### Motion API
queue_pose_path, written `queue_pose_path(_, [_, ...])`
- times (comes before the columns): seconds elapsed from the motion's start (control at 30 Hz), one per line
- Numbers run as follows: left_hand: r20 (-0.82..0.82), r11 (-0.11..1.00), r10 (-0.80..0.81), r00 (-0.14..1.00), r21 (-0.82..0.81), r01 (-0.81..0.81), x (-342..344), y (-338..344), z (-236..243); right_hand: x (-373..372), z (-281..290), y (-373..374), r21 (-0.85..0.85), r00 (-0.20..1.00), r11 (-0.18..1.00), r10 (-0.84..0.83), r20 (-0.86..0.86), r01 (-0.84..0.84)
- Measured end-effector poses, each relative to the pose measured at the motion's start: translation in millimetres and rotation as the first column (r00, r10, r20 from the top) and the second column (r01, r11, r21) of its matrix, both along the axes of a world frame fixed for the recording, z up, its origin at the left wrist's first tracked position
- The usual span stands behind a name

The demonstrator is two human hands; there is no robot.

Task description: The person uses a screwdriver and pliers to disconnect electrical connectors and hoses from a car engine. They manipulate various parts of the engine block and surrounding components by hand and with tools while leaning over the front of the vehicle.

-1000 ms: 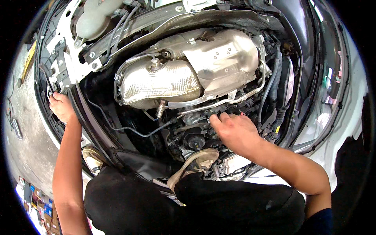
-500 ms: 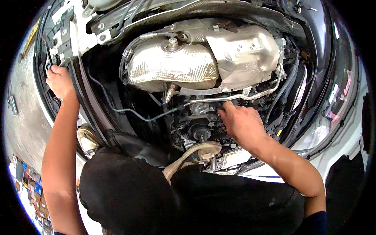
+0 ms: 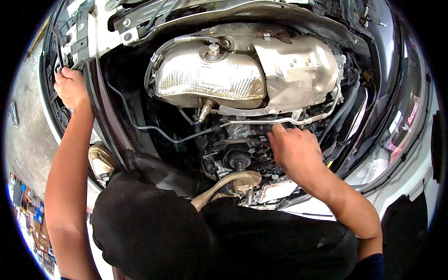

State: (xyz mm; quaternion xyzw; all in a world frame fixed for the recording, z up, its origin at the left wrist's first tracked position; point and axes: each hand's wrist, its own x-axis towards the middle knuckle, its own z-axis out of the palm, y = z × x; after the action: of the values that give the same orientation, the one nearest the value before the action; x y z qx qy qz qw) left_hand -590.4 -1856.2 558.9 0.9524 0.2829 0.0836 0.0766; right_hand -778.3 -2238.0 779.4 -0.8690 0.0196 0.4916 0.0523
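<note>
My left hand point(image 3: 71, 88) is closed on the front rim of the engine bay point(image 3: 92, 93), beside a black rubber strip. Down among the engine parts, just below a thin metal pipe point(image 3: 261, 122), my right hand point(image 3: 297, 147) has its fingers curled and pressed together. The fingertips point into the engine, and whatever they hold is hidden. Behind that pipe sits a large silver heat-shielded exhaust part point(image 3: 210, 77) with a sensor point(image 3: 213, 50) on top. A second sensor point(image 3: 205, 111) sticks out below it. Left of my right hand is a round black part point(image 3: 238, 158).
My shoes point(image 3: 231, 186) rest inside the bay and near its front rim. A thin bent line point(image 3: 158, 133) crosses the dark gap on the left. Corrugated hoses point(image 3: 347, 105) run along the right. A dark tool point(image 3: 14, 114) lies on the floor, and boxes point(image 3: 35, 214) stand at lower left.
The view has shifted a little, so the engine sits slightly farther right in the picture. Both hands keep about the same places on the car.
</note>
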Motion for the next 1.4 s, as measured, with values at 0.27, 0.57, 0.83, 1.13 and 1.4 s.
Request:
queue_pose_path(0.27, [0.017,1.0,-0.011,1.0,0.011,0.011,-1.2,10.9,-3.0,-12.1,15.6,-18.2,0.098,0.989,0.995,-0.049,0.142,0.036])
queue_pose_path(0.57, [-0.066,0.999,0.008,0.998,-0.051,-0.012,4.1,11.5,-6.3,-17.7,6.9,-19.9,0.185,0.99,0.982,-0.068,0.122,0.044])
queue_pose_path(0.83, [-0.03,0.997,0.032,0.999,-0.072,-0.035,4.1,-2.2,5.6,1.8,8.1,-18.4,0.115,0.978,0.972,0.206,0.019,-0.207])
queue_pose_path(1.13, [-0.046,0.998,-0.024,0.999,-0.058,0.022,1.3,6.6,-3.0,23.6,6.2,-7.8,0.16,0.927,0.925,0.362,-0.104,-0.343])
queue_pose_path(1.4, [0.041,0.998,0.017,0.999,-0.063,-0.014,0.7,-5.3,6.3,24.5,30.2,-21.2,0.223,0.905,0.892,0.418,-0.082,-0.393])
